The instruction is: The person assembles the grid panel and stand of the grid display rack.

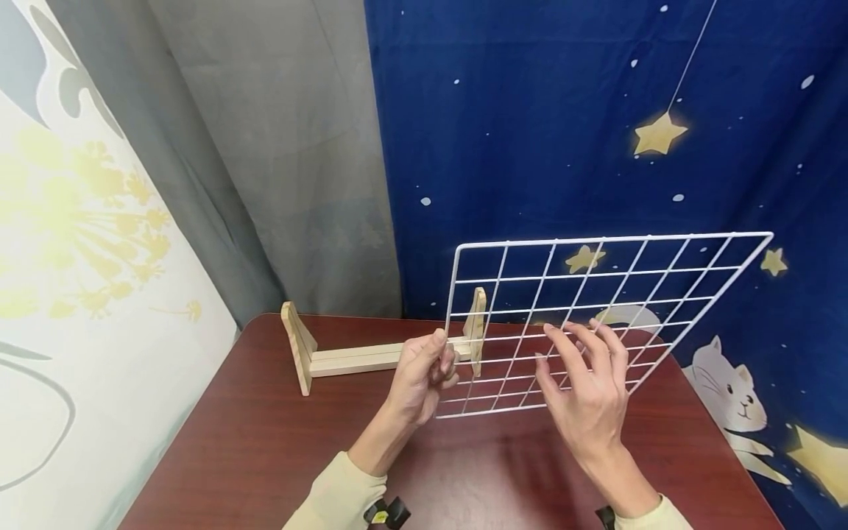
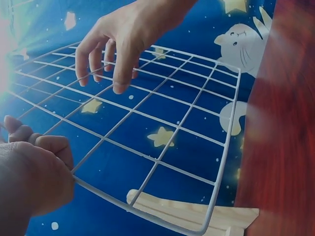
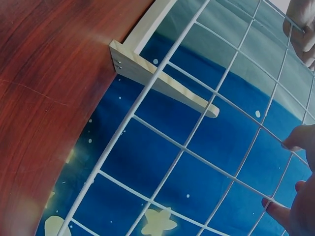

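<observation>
A white wire grid panel (image 1: 601, 240) is held up at a slant above the table. My left hand (image 1: 419, 375) grips its left edge, thumb uppermost and fingers curled round the wire, as the left wrist view also shows. On the near face of the grid, my right hand (image 1: 594, 401) has its fingers spread and loosely bent, with fingertips right at the wires. Behind the panel's left side stands a pale wooden stand (image 1: 358, 358): a crossbar between two upright end pieces. Its right end piece (image 1: 478, 305) shows through the mesh.
The dark red-brown table (image 1: 265, 456) has the wooden stand near its back edge. A grey curtain (image 1: 298, 169) and a blue curtain (image 1: 530, 132) with stars hang close behind. To the left is a pale patterned cloth (image 1: 99, 331).
</observation>
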### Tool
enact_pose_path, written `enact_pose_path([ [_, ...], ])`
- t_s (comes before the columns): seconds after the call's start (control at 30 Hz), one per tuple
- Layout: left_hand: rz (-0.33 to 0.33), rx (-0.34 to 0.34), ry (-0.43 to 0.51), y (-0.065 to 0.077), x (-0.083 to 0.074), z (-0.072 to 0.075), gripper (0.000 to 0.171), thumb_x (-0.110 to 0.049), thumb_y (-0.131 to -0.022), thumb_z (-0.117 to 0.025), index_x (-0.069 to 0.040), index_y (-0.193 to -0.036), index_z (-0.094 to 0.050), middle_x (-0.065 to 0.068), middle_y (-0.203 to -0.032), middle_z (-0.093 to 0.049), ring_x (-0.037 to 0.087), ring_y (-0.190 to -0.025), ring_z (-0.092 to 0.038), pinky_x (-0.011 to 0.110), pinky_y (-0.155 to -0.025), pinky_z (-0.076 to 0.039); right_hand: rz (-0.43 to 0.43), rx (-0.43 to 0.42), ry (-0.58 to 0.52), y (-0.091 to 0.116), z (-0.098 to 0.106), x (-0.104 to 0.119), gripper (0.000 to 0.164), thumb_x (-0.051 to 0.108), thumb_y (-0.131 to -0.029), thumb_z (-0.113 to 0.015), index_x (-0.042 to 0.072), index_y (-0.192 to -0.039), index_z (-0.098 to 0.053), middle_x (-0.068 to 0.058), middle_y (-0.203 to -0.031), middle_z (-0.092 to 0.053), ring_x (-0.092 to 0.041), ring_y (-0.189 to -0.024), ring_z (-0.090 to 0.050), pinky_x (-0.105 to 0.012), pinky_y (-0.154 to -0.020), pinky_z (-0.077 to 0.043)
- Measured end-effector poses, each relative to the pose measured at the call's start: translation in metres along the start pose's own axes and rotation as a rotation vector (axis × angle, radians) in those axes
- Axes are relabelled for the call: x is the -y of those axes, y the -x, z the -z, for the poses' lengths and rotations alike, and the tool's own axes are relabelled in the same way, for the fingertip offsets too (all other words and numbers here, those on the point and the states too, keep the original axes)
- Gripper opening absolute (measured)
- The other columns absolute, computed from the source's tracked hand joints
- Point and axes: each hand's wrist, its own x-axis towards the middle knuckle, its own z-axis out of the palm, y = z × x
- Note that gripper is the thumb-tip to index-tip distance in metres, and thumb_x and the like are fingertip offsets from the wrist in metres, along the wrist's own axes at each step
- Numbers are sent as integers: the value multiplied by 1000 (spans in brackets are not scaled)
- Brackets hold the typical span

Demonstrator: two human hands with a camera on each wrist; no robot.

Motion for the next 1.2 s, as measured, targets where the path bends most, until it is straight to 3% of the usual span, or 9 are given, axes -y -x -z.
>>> enact_pose_path([
  [0.13, -27, -42, -82, -2, -2, -2, 50, -32, -111, -52, -13, -65, -56, -8, -58, -43, 10, -55, -31, 31, -52, -21, -19, 4, 4, 0, -3, -3, 33, 18, -86, -76, 14, -118, -81, -19, -116, -74, -47, -125, -59, -16, -93, -48],
  [0.3, -15, -84, -205, -1, -5, -3, 47, -27, -113, -44, -11, -73, -61, -8, -63, -48, 9, -62, -45, 28, -60, -36, -29, 2, -21, -2, -4, -6, 36, 14, -84, -76, 14, -119, -81, -20, -118, -74, -49, -125, -59, -15, -94, -46],
  [0.37, -12, -98, -263, 0, -6, -2, 50, -29, -114, -41, -4, -75, -61, -7, -64, -52, 8, -63, -48, 25, -61, -40, -26, -2, -21, -3, -5, -6, 36, 13, -84, -75, 15, -119, -81, -20, -118, -74, -49, -125, -59, -15, -94, -46],
  [0.5, -19, -113, -394, 2, -9, 1, 62, -33, -116, -34, 12, -84, -61, -3, -71, -63, 8, -65, -56, 22, -61, -49, -25, -4, -8, -3, -5, -6, 35, 14, -83, -75, 15, -118, -81, -19, -119, -74, -47, -126, -59, -27, -86, -50],
  [0.57, -34, -101, -462, 4, -10, 2, 63, -33, -117, -33, 15, -90, -65, 7, -75, -68, 8, -68, -63, 26, -64, -55, -24, -5, 0, -2, -4, -7, 35, 14, -83, -75, 15, -118, -81, -19, -119, -74, -47, -127, -59, -32, -83, -50],
  [0.73, -86, -61, -592, 7, -8, 6, 52, -25, -117, -34, 6, -105, -73, 29, -95, -75, 19, -84, -77, 37, -75, -64, -19, -9, 23, -1, -2, -10, 36, 14, -83, -76, 15, -118, -81, -19, -120, -74, -46, -129, -59, -38, -80, -49],
  [0.87, -101, -87, -615, 9, -8, 10, 40, -20, -116, -39, 2, -120, -71, 26, -113, -76, 34, -104, -77, 44, -84, -66, -16, 6, 48, -1, 0, -13, 36, 17, -84, -76, 16, -119, -80, -19, -121, -74, -46, -130, -58, -45, -78, -51],
  [1.0, -104, -153, -672, 13, -14, 21, 31, -19, -114, -44, -6, -127, -69, 19, -124, -76, 26, -120, -73, 44, -94, -63, -27, 6, 64, -1, 2, -16, 37, 18, -83, -76, 16, -120, -80, -19, -121, -73, -47, -128, -58, -50, -77, -50],
  [1.2, -112, -272, -726, 26, -33, 54, 30, -20, -114, -45, -7, -126, -70, 16, -125, -76, 23, -122, -71, 34, -97, -61, -40, -5, 84, 1, 6, -21, 39, 17, -81, -75, 16, -120, -80, -19, -120, -73, -47, -128, -58, -53, -75, -50],
])
